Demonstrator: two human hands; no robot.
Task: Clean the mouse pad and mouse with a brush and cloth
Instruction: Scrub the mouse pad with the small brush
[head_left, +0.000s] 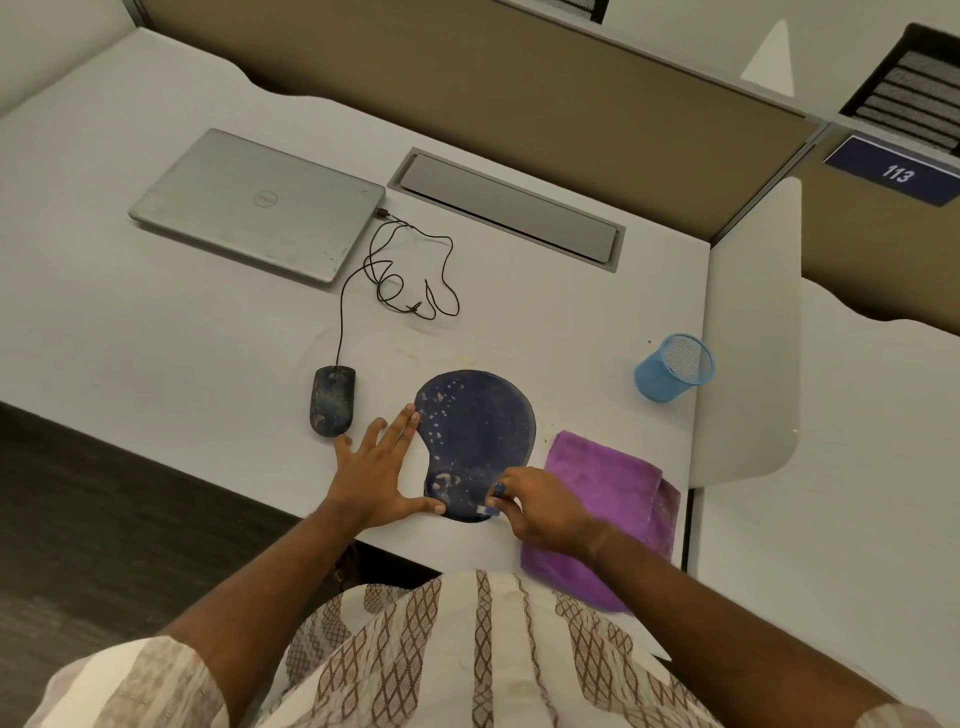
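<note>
Head view: the left hand (375, 475), fingers spread flat and empty, steadies the speckled mouse pad (475, 439) on the bench (156, 332). The right hand (540, 506) pinches what appears to be a small blue brush (493, 500) at the near edge. Brushing is under way; next, sweep far across the specks.

left hand (375, 475) flat beside mouse pad (475, 436); right hand (537, 506) holds brush (493, 501) on it.

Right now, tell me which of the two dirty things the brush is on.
The mouse pad. The right hand holds the small blue brush at its near edge, the left hand pressing beside it. The mouse lies untouched, farther left.
</note>
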